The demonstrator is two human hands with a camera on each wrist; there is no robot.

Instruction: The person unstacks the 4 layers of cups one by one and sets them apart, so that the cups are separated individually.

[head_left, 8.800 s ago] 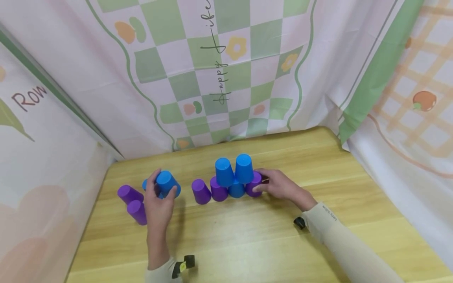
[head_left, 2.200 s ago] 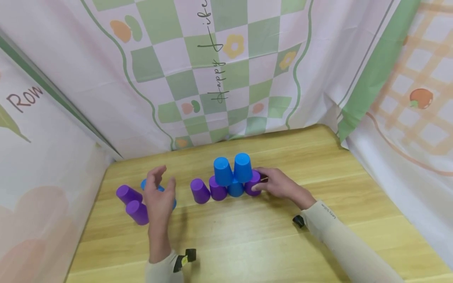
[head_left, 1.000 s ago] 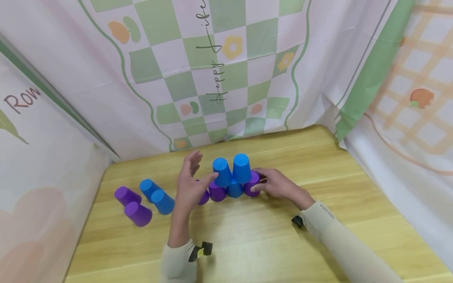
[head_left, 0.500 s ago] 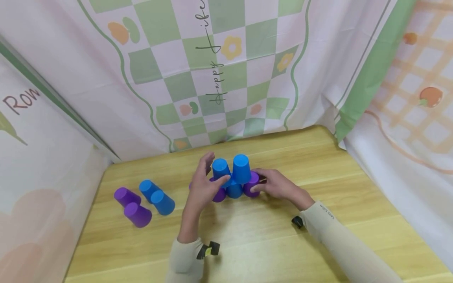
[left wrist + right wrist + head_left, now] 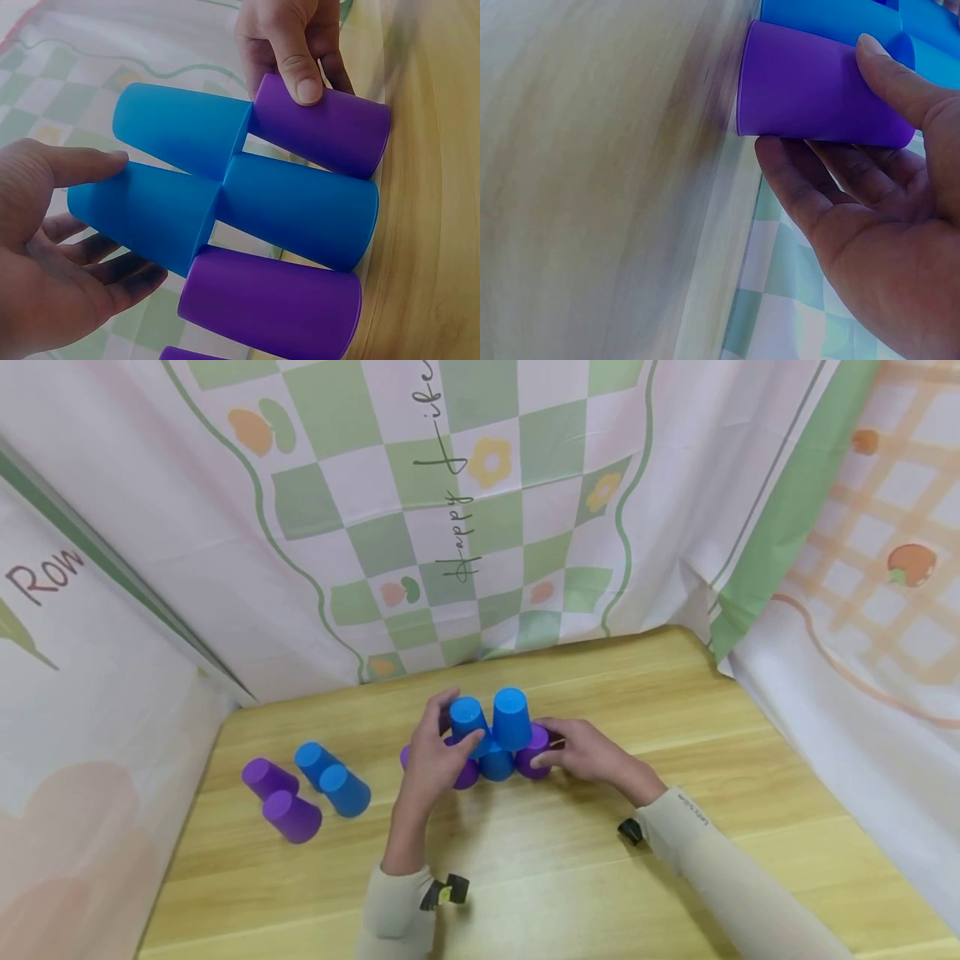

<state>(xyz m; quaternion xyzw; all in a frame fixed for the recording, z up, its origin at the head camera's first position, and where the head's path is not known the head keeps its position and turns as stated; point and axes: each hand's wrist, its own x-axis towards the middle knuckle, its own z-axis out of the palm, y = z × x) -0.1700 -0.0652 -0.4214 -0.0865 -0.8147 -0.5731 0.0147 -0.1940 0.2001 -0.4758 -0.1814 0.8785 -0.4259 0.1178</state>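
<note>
Inverted plastic cups stand in a row on the wooden table, with two blue ones stacked on top. My left hand grips the upper left blue cup, thumb on its near side and fingers round the far side. Beside it sits the upper right blue cup. In the bottom row, my right hand holds the purple cup at the right end between thumb and fingers. Left of that come a lower blue cup and another purple cup. My left hand mostly hides the leftmost purple cup.
On the left of the table stand two purple cups and two blue cups, all inverted, each pair close together. A checkered cloth hangs at the table's back edge, with more printed cloth on both sides.
My left hand has let go of a blue cup in the left group and moved right to the upper left blue cup, closing round it. My right hand has stayed on its purple cup.
</note>
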